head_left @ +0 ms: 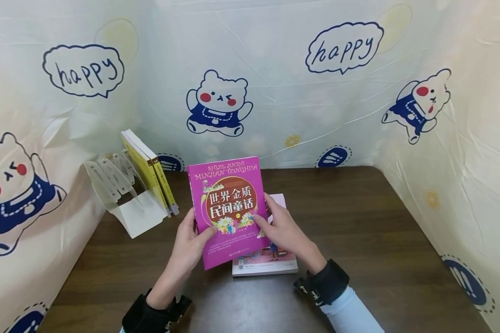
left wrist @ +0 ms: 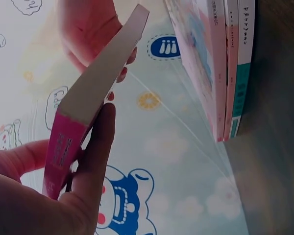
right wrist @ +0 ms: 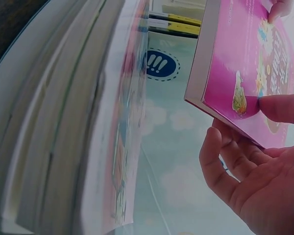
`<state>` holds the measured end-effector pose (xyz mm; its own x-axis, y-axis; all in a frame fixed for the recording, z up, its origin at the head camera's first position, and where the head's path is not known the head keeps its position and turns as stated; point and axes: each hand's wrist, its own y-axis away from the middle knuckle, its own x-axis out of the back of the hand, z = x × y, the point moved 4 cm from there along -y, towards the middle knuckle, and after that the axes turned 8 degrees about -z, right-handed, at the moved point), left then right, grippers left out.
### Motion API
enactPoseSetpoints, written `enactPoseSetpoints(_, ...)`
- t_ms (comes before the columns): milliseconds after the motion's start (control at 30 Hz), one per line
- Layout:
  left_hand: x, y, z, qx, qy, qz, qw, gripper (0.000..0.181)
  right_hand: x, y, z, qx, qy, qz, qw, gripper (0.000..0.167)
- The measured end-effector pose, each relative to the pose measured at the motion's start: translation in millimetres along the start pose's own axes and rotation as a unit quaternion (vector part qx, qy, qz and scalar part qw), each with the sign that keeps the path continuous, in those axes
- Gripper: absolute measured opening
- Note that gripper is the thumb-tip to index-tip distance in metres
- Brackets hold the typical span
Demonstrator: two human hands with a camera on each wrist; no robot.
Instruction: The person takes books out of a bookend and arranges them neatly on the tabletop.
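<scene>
Magenta book [head_left: 231,210] tilts above the stack [head_left: 271,267], apart from it and partly to its left, held between left grip [head_left: 191,240] and right grip [head_left: 282,226], thumbs on its cover. Left of the stack stands a bookend [head_left: 139,217]. Apparently a carrying step; moving on likely calls for steady, even hands.

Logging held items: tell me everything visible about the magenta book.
The magenta book is closed, its cover smooth-looking, page edges pale. White Chinese characters sit on a brown disc above flowers; Latin lettering crosses the top. It is held tilted, front cover toward the head camera, hiding part of a stack of books without touching it. The left hand grips its left edge, the right hand its right.
</scene>
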<state>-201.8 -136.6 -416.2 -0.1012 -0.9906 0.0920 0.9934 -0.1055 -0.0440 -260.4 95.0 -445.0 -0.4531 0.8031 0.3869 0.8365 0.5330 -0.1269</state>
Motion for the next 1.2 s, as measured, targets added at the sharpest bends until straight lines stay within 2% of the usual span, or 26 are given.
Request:
enactPoseSetpoints(267,-3.7,0.0,-4.3,0.007,0.012,0.018,0.9997,0.057,0.0,1.6,0.1,-0.005,-0.009,0.001,0.9999,0.071)
enactPoseSetpoints(467,-8.9,-0.4,-4.7,-0.007,0.019,0.026,0.9995,0.067,2.1,2.5,0.8,-0.013,0.005,0.002,0.9999,0.066)
enactPoseSetpoints(700,-12.5,-1.8,-7.5,-0.003,0.025,0.025,0.9994,0.078,4.2,4.1,2.0,-0.017,0.022,0.007,0.9996,0.067)
enactPoseSetpoints(1200,-19.7,-6.4,-12.8,0.001,0.033,0.025,0.9991,0.079,4.5,10.3,1.2,-0.017,0.028,0.029,0.9991,0.068)
